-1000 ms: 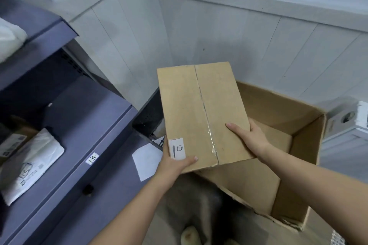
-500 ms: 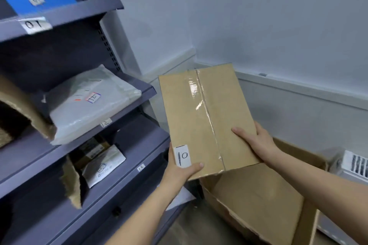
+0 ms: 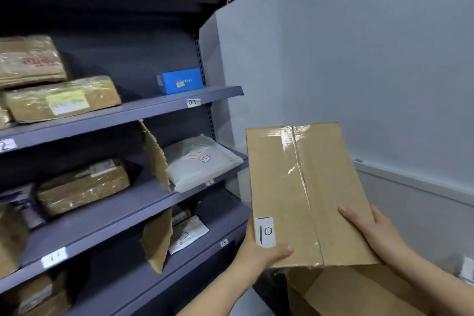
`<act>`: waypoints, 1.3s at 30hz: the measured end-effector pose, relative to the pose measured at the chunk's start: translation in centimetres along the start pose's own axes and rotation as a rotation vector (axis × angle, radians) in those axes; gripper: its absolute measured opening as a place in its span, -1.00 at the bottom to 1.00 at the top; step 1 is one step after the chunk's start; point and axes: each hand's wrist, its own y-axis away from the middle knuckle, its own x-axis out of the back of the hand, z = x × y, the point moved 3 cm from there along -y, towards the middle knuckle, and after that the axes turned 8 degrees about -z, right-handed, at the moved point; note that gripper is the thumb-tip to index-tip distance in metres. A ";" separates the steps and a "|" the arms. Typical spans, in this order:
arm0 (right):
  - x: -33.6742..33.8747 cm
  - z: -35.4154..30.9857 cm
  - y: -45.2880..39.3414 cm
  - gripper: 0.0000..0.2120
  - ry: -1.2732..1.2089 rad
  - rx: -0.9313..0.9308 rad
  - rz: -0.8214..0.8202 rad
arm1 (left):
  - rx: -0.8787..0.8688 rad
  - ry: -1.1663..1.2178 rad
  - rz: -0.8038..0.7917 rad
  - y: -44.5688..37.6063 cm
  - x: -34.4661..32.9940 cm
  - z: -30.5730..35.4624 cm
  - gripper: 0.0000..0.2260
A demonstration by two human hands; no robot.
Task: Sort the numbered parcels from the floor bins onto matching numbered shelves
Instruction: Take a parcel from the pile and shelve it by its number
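I hold a taped brown cardboard parcel (image 3: 302, 187) in front of me, right of the shelves. A white label on its near left corner reads 10. My left hand (image 3: 259, 251) grips that corner, thumb on top beside the label. My right hand (image 3: 372, 233) holds the near right edge with its fingers lying on the top face. The grey shelf unit (image 3: 154, 108) stands to the left. A tag reading 10 (image 3: 193, 102) is on the upper shelf's front edge, with a blue box (image 3: 182, 81) above it.
Lower shelf edges carry tags 12 (image 3: 209, 183), 13 (image 3: 223, 243) and 11 (image 3: 54, 256). A white mailer (image 3: 202, 161), several brown wrapped parcels and torn cardboard dividers (image 3: 156, 156) lie on the shelves. An open cardboard bin (image 3: 346, 292) stands on the floor below the parcel.
My view has swung up from the floor bin to the shelves. The parcel has risen with both hands in the same grip, and the shelf tagged 10 has come into view.
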 end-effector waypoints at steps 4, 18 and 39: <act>-1.7 -2.0 4.0 -0.41 0.015 0.048 -0.005 | -0.051 0.020 0.031 5.0 1.0 0.4 -0.13; -10.9 -8.3 8.0 -0.18 0.065 0.199 -0.340 | -0.048 -0.020 0.446 19.4 5.9 0.8 -0.15; -27.4 -13.6 19.4 -0.45 0.019 0.387 -0.856 | 0.065 -0.015 0.923 43.0 8.5 -0.8 -0.29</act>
